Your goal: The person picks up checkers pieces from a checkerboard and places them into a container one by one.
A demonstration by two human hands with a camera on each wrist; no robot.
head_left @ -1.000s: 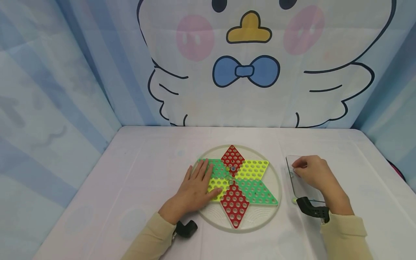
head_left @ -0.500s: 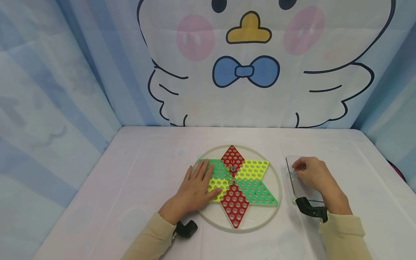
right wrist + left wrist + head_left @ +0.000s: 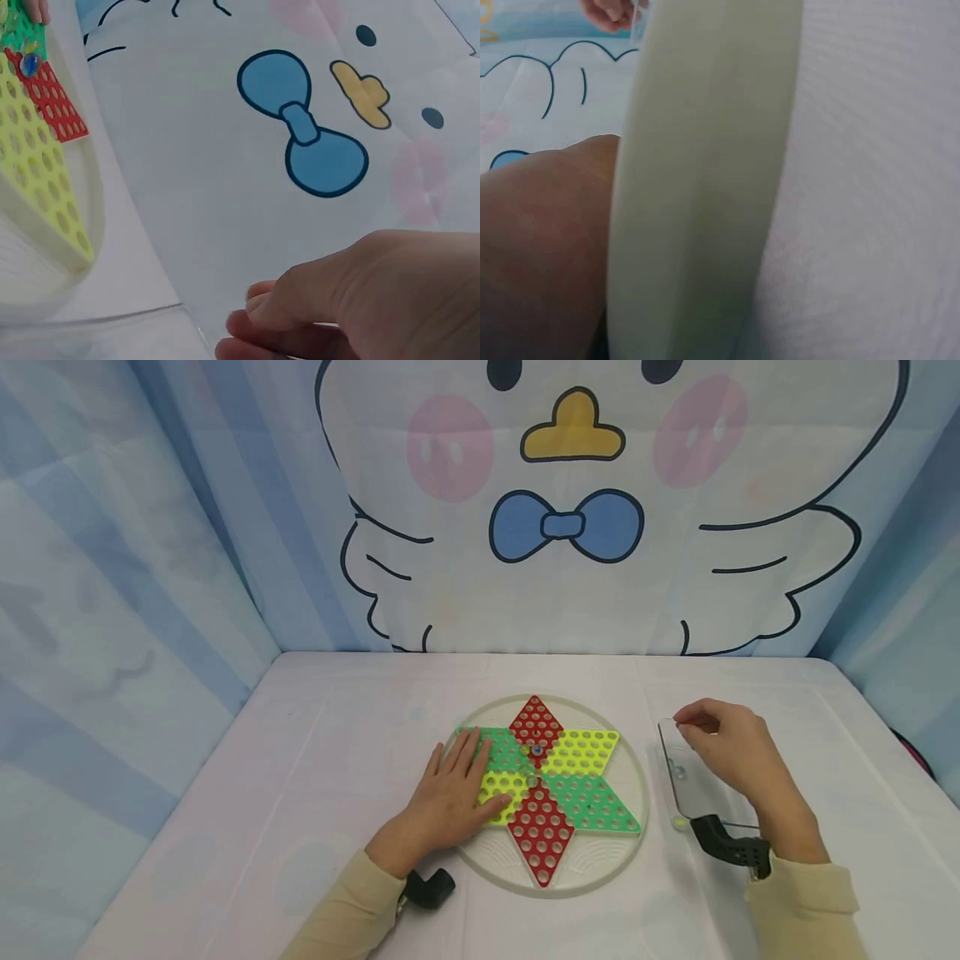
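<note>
While the left hand [image 3: 450, 797] lies flat across the nine o'clock side of a round, pale game board [image 3: 592, 860], its straight fingers [image 3: 468, 750] rest slightly apart over the green and yellow sections there. The board sits on the bench [image 3: 352, 743], with a perforated star on top: red sections [image 3: 542, 839] point to twelve and six o'clock, a yellow section [image 3: 581, 752] faces two and a green section [image 3: 596, 803] faces four. Near the star's centre sit a blue marble [image 3: 537, 750], toward twelve, and a few greenish, see-through marbles [image 3: 532, 781]. At the board's three o'clock, well apart from it, lies a clear tray [image 3: 697, 797], a few transparent marbles [image 3: 678, 772] inside by its nine o'clock edge. A small yellowish round thing [image 3: 680, 823] shows at its seven o'clock corner; whether it is in the tray cannot be told.

The right hand [image 3: 723, 747] is above the tray, fingertips by its eleven o'clock corner. Thumb and fingers are bent and drawn together; whether anything is between them cannot be told.

Both wrists carry black devices [image 3: 430, 889] below beige sleeves [image 3: 352, 902]. Toward twelve o'clock, behind the bench, hangs a cloth backdrop [image 3: 465, 602] with a blue bow tie [image 3: 566, 526] and a yellow beak [image 3: 573, 428].
</note>
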